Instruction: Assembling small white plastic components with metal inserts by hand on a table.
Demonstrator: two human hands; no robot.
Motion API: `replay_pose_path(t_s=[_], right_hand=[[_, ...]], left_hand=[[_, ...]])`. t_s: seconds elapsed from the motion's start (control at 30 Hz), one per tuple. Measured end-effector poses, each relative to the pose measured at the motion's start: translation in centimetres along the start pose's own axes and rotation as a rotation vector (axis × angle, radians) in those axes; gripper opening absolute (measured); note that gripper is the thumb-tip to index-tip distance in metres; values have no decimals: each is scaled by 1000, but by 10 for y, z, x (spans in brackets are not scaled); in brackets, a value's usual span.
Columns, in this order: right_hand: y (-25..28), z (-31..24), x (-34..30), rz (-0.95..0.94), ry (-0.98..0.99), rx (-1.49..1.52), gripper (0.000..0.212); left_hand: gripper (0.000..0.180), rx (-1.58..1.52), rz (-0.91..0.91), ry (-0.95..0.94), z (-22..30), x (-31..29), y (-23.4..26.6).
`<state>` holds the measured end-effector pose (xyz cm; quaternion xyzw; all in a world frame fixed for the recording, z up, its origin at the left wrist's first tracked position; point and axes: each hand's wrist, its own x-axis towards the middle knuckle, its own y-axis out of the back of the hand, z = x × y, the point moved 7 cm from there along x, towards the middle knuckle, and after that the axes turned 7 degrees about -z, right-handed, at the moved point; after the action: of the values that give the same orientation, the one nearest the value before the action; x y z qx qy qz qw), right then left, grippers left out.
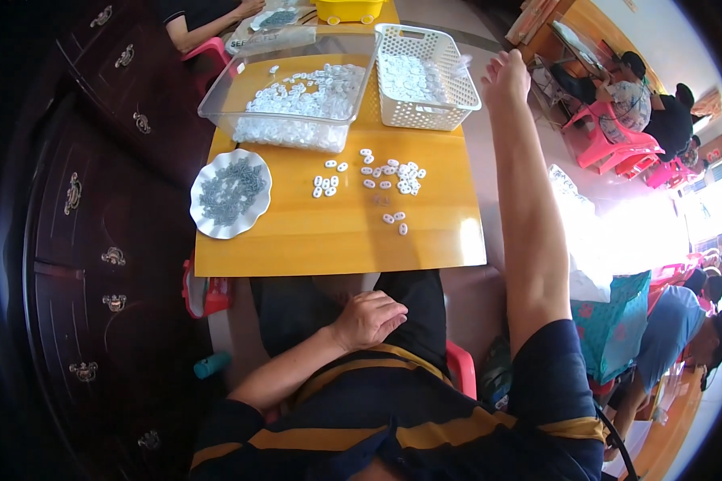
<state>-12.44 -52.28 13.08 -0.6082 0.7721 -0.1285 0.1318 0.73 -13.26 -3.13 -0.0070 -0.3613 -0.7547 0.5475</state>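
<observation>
My right arm stretches far forward, and my right hand (507,78) hangs in the air just right of the white perforated basket (427,119). Its fingers look apart, with nothing visible in them. Between hand and basket, a small clear plastic piece (463,66) shows at the basket rim. Small white oval pieces (409,76) with dark-ringed holes fill part of the basket. My left hand (369,321) lies in my lap below the table edge, fingers curled together; whatever may be inside is hidden. Loose white two-holed pieces (410,178) lie in small groups on the yellow table (297,248).
A clear plastic bin (277,132) holds many white pieces. Left of the groups stands a scalloped white plate (222,229) with small grey parts. A yellow tub (349,10) is at the far end. Dark drawers (108,200) line the left; other people sit at right and far left.
</observation>
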Motion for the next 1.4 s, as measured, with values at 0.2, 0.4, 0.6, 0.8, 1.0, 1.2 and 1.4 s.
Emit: replay_pose_path(t_s=[0.2,0.4,0.6,0.8,1.0,1.2,1.4], right_hand=[[29,70,-70,-232,442,-442,31],[48,150,-129,-652,625,-1033,15],[62,154,-156,-647,735,-1118,19],[79,141,-184,-560,588,-966,17],[104,138,-183,-430,605,-1027,15],[93,139,-198,-490,704,-1087,14],[101,136,-206,-468,646,-1050,15]], left_hand=[[12,-55,-16,74,-20,-5,0],[10,-77,-57,86,-17,-6,-12],[8,-35,-75,92,-20,-7,-14],[7,-34,-118,118,-22,-11,-20],[8,-18,-89,101,-20,-6,-14],[6,-53,-18,107,-23,7,12],[9,127,188,147,-28,40,72]])
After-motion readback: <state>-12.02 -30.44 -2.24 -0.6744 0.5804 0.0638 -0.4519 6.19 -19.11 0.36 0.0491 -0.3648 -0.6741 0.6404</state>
